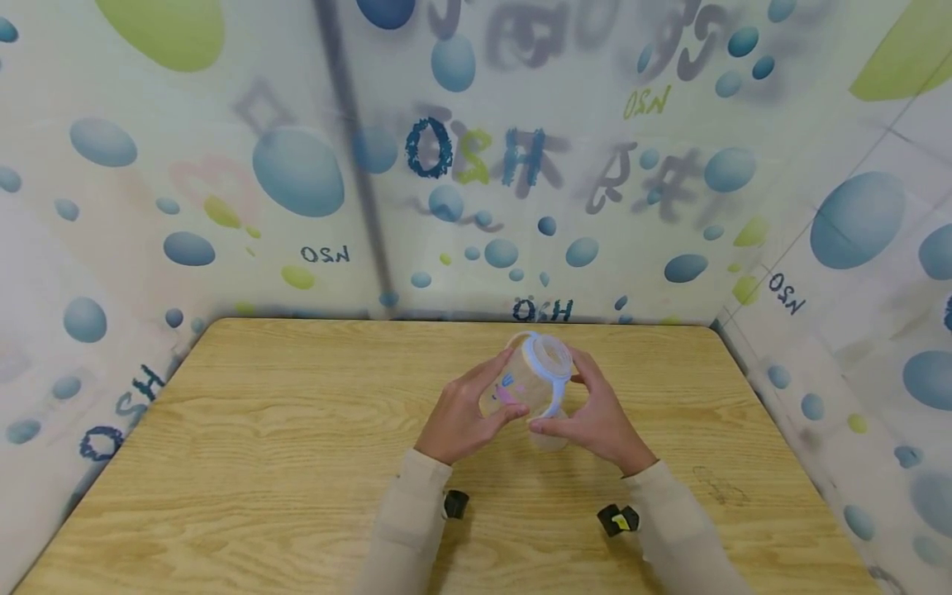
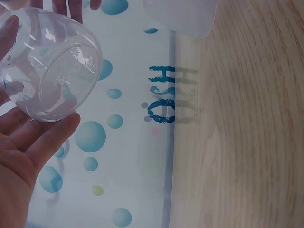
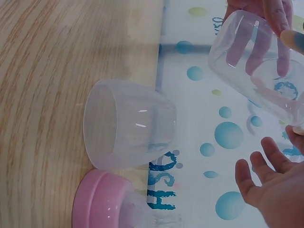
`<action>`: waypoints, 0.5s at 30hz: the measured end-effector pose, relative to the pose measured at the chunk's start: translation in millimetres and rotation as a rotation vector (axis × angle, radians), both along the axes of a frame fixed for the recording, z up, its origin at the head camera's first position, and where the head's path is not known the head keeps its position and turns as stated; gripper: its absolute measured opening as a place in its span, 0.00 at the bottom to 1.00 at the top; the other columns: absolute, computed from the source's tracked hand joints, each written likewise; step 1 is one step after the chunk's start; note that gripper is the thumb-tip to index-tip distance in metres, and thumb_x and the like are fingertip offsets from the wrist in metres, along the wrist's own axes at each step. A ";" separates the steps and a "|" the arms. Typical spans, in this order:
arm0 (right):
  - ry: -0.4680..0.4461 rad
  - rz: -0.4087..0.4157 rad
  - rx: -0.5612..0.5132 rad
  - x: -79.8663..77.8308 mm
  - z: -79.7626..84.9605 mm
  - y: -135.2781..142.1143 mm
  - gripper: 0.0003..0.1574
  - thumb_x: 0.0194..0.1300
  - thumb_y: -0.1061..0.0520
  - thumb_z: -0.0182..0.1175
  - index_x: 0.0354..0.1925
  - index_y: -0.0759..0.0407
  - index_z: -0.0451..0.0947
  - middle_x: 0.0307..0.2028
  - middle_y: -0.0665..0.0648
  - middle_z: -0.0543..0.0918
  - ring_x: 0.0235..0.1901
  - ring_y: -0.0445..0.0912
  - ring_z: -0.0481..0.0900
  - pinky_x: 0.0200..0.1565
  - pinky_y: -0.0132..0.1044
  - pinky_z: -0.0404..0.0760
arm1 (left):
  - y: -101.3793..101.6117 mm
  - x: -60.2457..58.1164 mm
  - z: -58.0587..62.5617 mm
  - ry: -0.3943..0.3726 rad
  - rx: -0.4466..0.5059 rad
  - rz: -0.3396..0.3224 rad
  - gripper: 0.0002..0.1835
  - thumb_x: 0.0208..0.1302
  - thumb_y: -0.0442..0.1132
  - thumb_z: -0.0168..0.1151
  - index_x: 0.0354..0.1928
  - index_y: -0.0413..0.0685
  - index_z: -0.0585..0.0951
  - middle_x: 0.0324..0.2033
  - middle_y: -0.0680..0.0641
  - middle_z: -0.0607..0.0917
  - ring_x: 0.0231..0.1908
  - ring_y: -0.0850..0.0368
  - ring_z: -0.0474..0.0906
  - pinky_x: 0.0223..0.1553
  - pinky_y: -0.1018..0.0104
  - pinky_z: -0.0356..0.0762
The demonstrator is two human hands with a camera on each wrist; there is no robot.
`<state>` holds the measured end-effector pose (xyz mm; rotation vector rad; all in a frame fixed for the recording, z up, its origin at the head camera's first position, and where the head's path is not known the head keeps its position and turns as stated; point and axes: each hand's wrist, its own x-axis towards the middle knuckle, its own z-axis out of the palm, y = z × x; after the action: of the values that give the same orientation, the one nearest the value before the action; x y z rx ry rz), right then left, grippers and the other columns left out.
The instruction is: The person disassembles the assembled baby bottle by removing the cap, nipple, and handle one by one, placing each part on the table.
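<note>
Above the table, a clear baby bottle (image 1: 504,395) is held tilted, its open mouth up to the right. A pale blue handle ring (image 1: 556,387) goes round its neck. My left hand (image 1: 463,420) grips the bottle's body, thumb in front and fingers behind. My right hand (image 1: 601,421) pinches the ring side near the mouth with thumb and forefinger. In the right wrist view, other fingers of that hand stand spread. Below the bottle a translucent cap (image 3: 133,124) stands on the table, partly hidden in the head view. Beside it is a pink collar (image 3: 97,199) with a clear top.
The wooden table (image 1: 283,430) reaches back to a wall sheet (image 1: 223,248) printed with blue and green dots and letters. Similar sheets rise at both sides. A dark mark (image 1: 720,487) lies on the wood at the right.
</note>
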<state>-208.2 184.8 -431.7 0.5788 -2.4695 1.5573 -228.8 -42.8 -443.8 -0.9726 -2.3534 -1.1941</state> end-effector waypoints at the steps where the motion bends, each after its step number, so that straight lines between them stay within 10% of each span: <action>1: 0.002 -0.003 0.000 0.3 1.2 0.1 0.61 0.46 0.56 0.81 0.73 0.48 0.61 0.66 0.53 0.68 0.62 0.49 0.66 0.59 0.59 0.66 | 0.0 0.0 0.1 0.001 0.000 0.001 0.41 0.60 0.50 0.72 0.73 0.48 0.67 0.64 0.44 0.77 0.59 0.50 0.78 0.53 0.56 0.80; 15: -0.028 -0.085 -0.053 4.7 15.2 9.0 0.60 0.47 0.60 0.80 0.73 0.52 0.61 0.68 0.57 0.67 0.58 0.60 0.69 0.57 0.66 0.68 | -1.1 -0.3 -1.4 0.015 0.030 -0.009 0.40 0.59 0.46 0.74 0.72 0.46 0.68 0.63 0.42 0.77 0.57 0.48 0.80 0.51 0.56 0.81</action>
<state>-203.6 193.8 -416.5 0.4410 -2.4301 1.6042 -229.1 -43.9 -445.3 -0.9807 -2.3151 -1.2171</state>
